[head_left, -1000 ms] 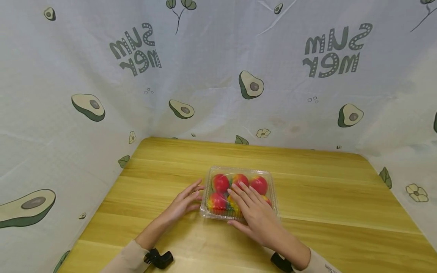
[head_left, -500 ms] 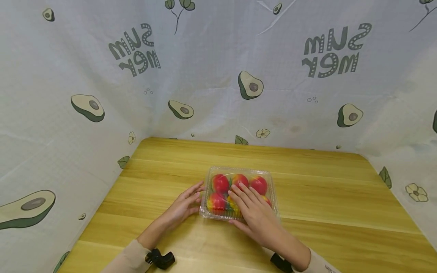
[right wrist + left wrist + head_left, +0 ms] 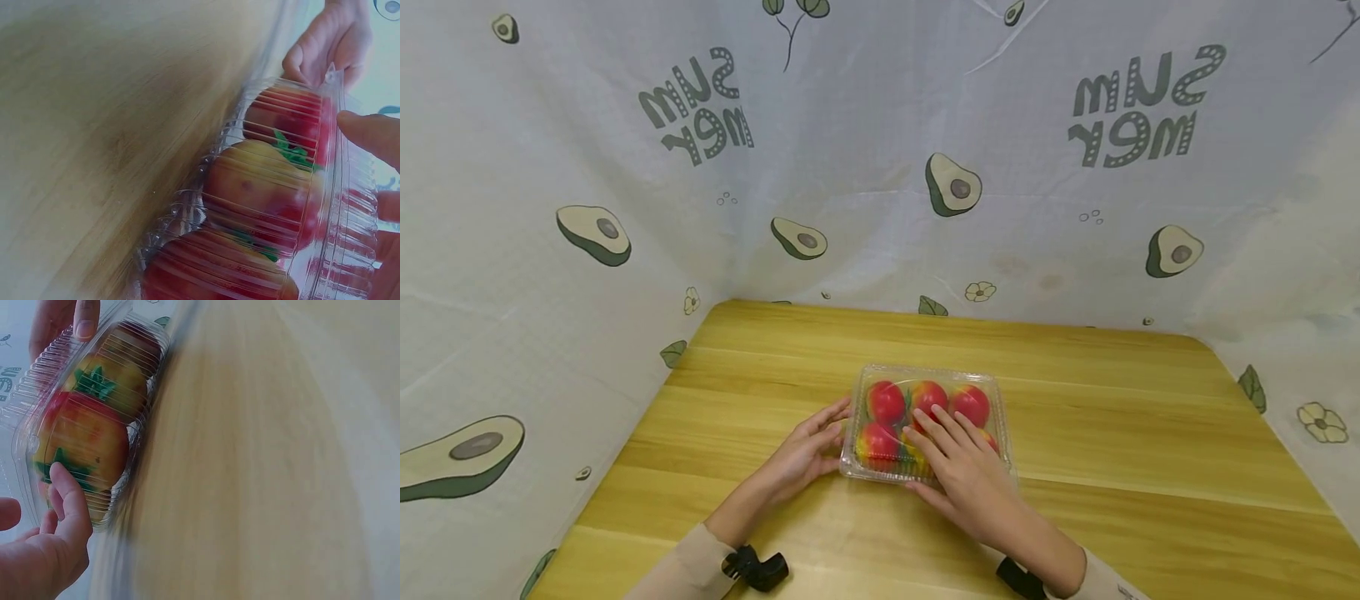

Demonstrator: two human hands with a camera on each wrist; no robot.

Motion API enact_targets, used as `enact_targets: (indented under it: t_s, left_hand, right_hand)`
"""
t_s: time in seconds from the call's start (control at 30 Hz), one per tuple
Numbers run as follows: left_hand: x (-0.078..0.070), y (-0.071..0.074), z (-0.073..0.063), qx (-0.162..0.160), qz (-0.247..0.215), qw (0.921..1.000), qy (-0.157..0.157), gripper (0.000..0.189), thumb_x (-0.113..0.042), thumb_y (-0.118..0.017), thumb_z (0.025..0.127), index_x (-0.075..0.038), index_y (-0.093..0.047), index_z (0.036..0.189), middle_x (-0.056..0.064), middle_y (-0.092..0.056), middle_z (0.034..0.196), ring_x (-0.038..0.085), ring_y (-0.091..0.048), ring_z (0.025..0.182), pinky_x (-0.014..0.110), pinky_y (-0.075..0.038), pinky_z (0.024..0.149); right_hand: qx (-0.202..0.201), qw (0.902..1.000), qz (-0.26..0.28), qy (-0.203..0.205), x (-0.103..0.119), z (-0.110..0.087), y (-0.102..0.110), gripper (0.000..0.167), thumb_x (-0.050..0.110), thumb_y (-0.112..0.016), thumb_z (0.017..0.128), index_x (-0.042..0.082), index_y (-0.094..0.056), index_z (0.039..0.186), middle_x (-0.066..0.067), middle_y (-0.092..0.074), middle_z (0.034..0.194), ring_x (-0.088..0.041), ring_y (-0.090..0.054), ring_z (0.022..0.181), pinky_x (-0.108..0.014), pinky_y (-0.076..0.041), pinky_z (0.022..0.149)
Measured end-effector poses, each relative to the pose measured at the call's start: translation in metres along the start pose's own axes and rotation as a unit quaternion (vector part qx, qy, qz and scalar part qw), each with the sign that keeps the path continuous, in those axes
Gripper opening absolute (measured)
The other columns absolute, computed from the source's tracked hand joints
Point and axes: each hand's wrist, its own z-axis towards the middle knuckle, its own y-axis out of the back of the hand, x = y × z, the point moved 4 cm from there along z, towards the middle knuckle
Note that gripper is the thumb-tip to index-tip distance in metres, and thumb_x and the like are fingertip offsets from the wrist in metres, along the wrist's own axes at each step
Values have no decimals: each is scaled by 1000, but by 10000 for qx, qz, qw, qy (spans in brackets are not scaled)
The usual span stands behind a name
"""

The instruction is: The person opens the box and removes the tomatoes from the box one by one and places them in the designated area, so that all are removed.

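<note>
A clear plastic clamshell box sits closed on the table, with several red and yellow fruits inside. Green leaf shapes show against the fruits in the left wrist view. At the box's left side is my left hand, its loosely bent fingertips touching the wall or very near it. My right hand lies across the front right of the lid with its fingers extended. Its thumb is at the front edge of the box. This hand hides part of the front-row fruits in the head view.
The wooden table extends around the box on every side. A white curtain printed with avocados and lettering hangs behind it and along both sides. Black wrist mounts sit at both sleeve cuffs.
The head view shifts very slightly. My right fingertips slide a little to the right over the lid, and my left hand edges slightly rightward. The box stays in place.
</note>
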Motion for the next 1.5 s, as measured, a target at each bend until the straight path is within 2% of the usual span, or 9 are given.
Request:
enact_targets:
  t_s: [0.27,0.73,0.87,1.13,1.33,1.5]
  left_hand:
    - [2,0,-4,11,-231,9997,79,54,-10,-33,109,-3,-13,159,26,-17,159,37,-42,133,49,-45,104]
    - [6,-3,-14,-105,-258,9994,221,53,-14,-34,110,-4,-18,159,25,-23,157,30,-48,128,49,-42,107]
    - [6,-4,-17,-75,-238,9995,201,53,-13,-36,109,-3,-18,158,27,-23,156,30,-48,128,48,-43,106]
    - [7,-6,-24,34,-231,9996,141,56,-9,-39,107,0,-17,157,27,-23,153,23,-49,117,46,-43,107]
    - [8,-7,-29,75,-322,9994,136,59,-3,-43,104,1,-17,157,28,-27,150,24,-52,119,43,-45,105]
    - [9,-9,-32,0,-505,9985,222,61,2,-44,101,1,-19,157,24,-33,145,22,-54,114,41,-47,103]
  right_hand:
    - [63,9999,52,-94,0,0,0,62,44,-77,86,9,-61,135,-17,-52,144,-39,-48,132,-57,-38,108]
    - [45,9998,116,-157,0,-1,-1,62,43,-77,86,9,-61,134,-16,-52,144,-38,-48,132,-57,-39,107]
    - [83,9998,115,-161,0,-1,-1,62,43,-77,86,9,-61,135,-16,-51,145,-38,-47,133,-57,-39,107]
    - [5,9999,74,-113,-1,-2,-2,63,42,-79,85,8,-61,135,-17,-53,143,-38,-48,131,-57,-41,106]
    - [-4,9999,69,-88,0,-2,-2,64,42,-78,85,8,-60,135,-17,-53,143,-38,-49,131,-57,-41,106]
    - [-38,9999,74,-69,0,-1,-3,63,42,-78,85,8,-61,135,-17,-53,143,-38,-49,131,-57,-40,106]
